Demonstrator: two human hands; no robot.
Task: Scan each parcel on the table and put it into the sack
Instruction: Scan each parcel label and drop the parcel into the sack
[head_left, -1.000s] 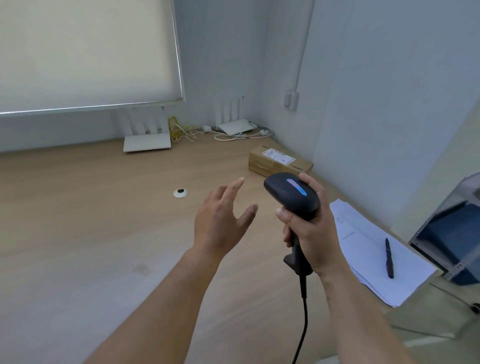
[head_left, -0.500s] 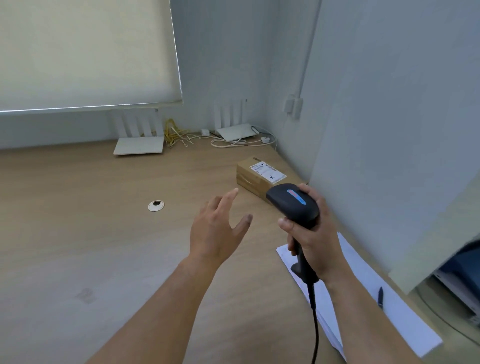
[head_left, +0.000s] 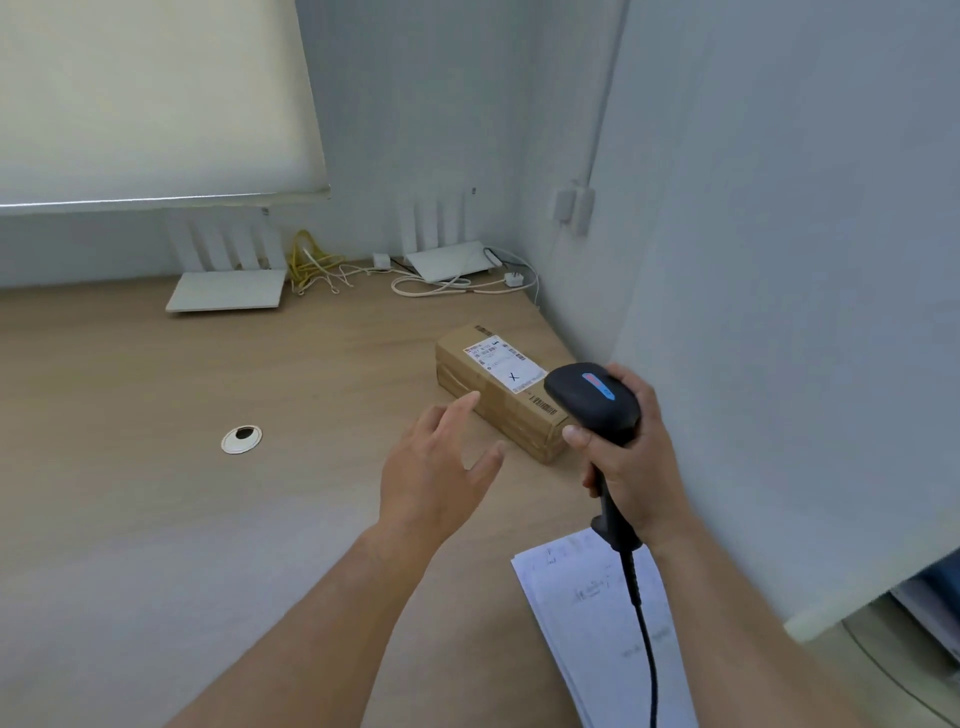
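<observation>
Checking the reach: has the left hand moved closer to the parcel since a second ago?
Yes. The left hand has moved toward the parcel; its fingertips now nearly reach the near side.

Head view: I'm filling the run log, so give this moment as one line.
stage: pre-scan | right hand: grips scanner | left hand: open, beside parcel, not touching | parcel: on table, label up | sack: not visible

Near end of the parcel (head_left: 498, 400) hidden behind the scanner (head_left: 592, 401), label (head_left: 503, 361) print too small to read, paper sheets (head_left: 582, 623) and scanner cable (head_left: 647, 654) cut by bottom edge.
</observation>
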